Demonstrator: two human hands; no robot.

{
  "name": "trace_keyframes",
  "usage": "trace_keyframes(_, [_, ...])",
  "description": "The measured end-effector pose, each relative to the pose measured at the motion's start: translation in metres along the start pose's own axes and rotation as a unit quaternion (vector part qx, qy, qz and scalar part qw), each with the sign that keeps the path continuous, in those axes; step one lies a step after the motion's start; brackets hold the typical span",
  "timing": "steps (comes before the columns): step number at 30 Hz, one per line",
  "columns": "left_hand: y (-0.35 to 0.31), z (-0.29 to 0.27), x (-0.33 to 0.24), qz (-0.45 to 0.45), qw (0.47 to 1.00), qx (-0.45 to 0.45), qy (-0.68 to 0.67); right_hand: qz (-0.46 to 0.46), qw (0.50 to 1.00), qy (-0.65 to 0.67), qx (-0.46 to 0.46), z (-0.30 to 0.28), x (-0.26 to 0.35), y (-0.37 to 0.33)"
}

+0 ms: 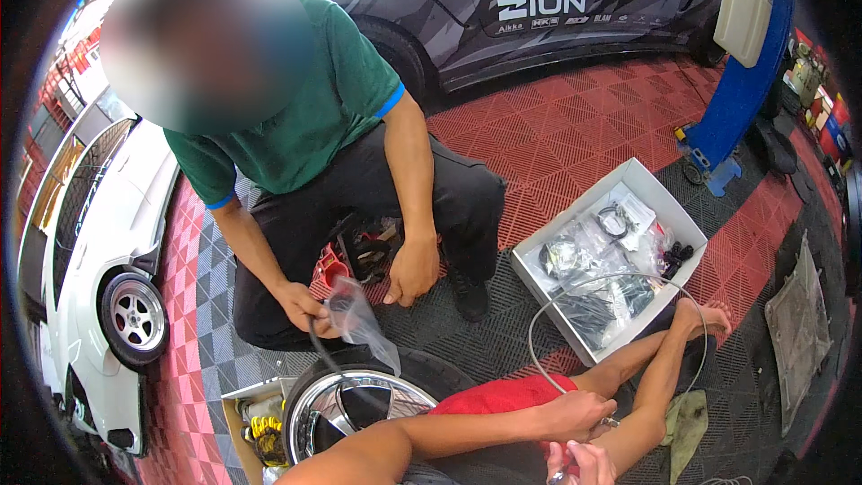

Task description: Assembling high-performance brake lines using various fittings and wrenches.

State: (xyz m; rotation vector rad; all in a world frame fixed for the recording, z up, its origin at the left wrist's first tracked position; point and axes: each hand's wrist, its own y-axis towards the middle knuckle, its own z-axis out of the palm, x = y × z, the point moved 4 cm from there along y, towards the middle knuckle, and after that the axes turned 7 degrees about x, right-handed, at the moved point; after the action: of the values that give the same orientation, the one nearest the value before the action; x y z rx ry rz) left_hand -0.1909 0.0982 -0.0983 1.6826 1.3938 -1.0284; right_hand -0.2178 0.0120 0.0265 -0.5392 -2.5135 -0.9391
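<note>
**Both hands pinch the end of a looped steel cable, near the white parts box**

Landmark: white cardboard box (pixel 620 256), open, on the red and grey floor tiles (pixel 575 126), full of bagged parts.

Left hand (pixel 575 413): just below-left of the box, closed around a small metal fitting at the cable's end. Right hand (pixel 584 462): directly under the left hand at the frame bottom, fingers pinched narrow on the same end piece; partly cut off, so exact grip is unclear.

Cable (pixel 539 323): thin, grey, sheathed, arcs up from the hands in a wide loop over the box's near corner and back down by the bare foot (pixel 709 314). Judgement: light, springy, semi-stiff; holds its curve and likely whips if let go. Sheath looks smooth, may slip. Best grip is at the metal end fitting or just behind it, other hand further along to tame the loop.

Other person: crouches left of the box, green shirt (pixel 314 117), holding a clear plastic bag (pixel 359 319) and a black hose (pixel 316 341). Chrome wheel (pixel 350 404) lies below them, far left of the box. Dark car (pixel 539 9) stands above the box, white car (pixel 108 242) far left, blue lift post (pixel 745 99) upper right.
</note>
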Motion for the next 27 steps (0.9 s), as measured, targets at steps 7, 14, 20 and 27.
trace_keyframes(7, [-0.001,-0.002,0.012,-0.067,0.994,0.046,0.077,0.012,1.000,-0.004,-0.002,0.009,-0.015,-0.011])
trace_keyframes(14, [-0.001,-0.021,0.002,-0.001,0.998,-0.036,-0.052,0.060,0.994,0.013,0.087,0.020,-0.019,-0.041])
trace_keyframes(20, [0.005,-0.025,-0.001,0.040,0.998,-0.034,-0.046,0.070,0.996,0.017,0.050,0.022,-0.020,-0.040])
trace_keyframes(27, [0.000,-0.025,0.003,0.017,0.997,-0.022,-0.065,0.071,0.997,0.029,0.032,0.013,-0.025,-0.039])
